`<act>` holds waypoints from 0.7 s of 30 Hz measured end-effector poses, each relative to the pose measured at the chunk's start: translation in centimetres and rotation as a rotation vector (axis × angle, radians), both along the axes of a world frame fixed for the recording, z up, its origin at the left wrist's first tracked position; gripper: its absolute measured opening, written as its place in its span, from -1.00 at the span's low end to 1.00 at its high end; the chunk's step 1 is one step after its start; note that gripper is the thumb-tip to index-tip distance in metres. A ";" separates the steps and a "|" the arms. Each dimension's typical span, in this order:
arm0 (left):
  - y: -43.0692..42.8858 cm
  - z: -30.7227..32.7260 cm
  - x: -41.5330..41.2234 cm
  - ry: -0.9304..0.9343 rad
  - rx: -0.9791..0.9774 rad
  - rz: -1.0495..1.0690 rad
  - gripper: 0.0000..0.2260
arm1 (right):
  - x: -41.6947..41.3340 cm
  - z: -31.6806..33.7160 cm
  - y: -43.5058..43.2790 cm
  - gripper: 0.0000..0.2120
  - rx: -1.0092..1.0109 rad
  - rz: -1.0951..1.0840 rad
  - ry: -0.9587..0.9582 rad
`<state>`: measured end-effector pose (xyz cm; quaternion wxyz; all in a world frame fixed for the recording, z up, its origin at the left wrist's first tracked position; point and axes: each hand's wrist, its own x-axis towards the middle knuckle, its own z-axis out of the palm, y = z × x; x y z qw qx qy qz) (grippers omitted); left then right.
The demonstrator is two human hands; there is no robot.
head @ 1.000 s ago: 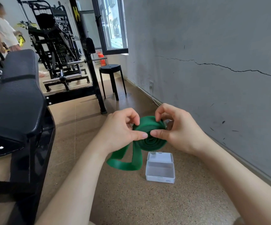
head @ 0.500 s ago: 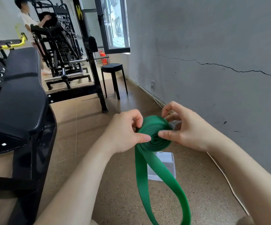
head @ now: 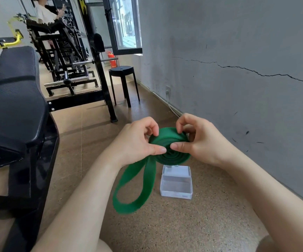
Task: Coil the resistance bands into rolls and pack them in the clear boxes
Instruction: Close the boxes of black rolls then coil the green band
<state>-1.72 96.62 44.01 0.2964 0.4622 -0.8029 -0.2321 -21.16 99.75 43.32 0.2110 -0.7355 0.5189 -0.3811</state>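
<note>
A green resistance band (head: 167, 153) is partly wound into a flat coil held in the air in front of me. My left hand (head: 136, 142) pinches the coil's left side, thumb on its face. My right hand (head: 199, 140) pinches the right side, thumb on the face and fingers curled over the top edge. The loose tail hangs down to the left as a loop (head: 134, 188). Below the coil, a clear plastic box (head: 176, 182) with its lid down sits on the brown floor.
A black padded bench (head: 14, 99) stands at my left. A black stool (head: 122, 82) and a weight rack (head: 70, 70) stand further back, with a person at a machine (head: 45, 13) behind. A grey cracked wall (head: 238, 70) runs along the right.
The hanging tail has grown shorter and swung up to the left as more band went onto the coil. Both hands keep their pinch, shifted slightly. The person in the background has moved.
</note>
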 end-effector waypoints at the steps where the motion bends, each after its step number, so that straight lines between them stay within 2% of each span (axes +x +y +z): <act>1: -0.1 0.0 0.1 -0.001 0.006 0.007 -0.66 | 0.0 0.0 0.0 -0.64 0.013 0.013 -0.054; 6: -0.2 0.1 0.5 0.021 0.058 0.006 -0.63 | 0.2 0.2 0.2 -0.70 0.053 0.101 -0.272; 10: 0.1 0.4 0.6 -0.054 0.031 0.014 -0.61 | 0.4 0.2 0.3 -0.71 0.081 0.102 -0.304; 11: 0.2 0.5 0.5 -0.072 0.002 0.029 -0.60 | 0.3 0.3 0.3 -0.69 0.049 0.081 -0.228; 14: 0.7 0.6 0.0 -0.173 -0.086 0.046 -0.60 | 0.1 0.6 0.6 -0.62 -0.069 -0.003 0.197; 16: 1.0 0.5 -0.5 -0.279 -0.148 0.021 -0.62 | 1.0 0.5 0.8 -0.58 -0.067 0.017 0.382; 19: 1.0 0.3 -0.6 -0.322 -0.163 0.017 -0.63 | 1.8 -0.2 0.4 -0.57 -0.056 0.017 0.402; 21: 0.8 0.1 -0.4 -0.204 -0.104 0.018 -0.64 | 1.4 -0.3 0.1 -0.59 -0.071 -0.003 0.333</act>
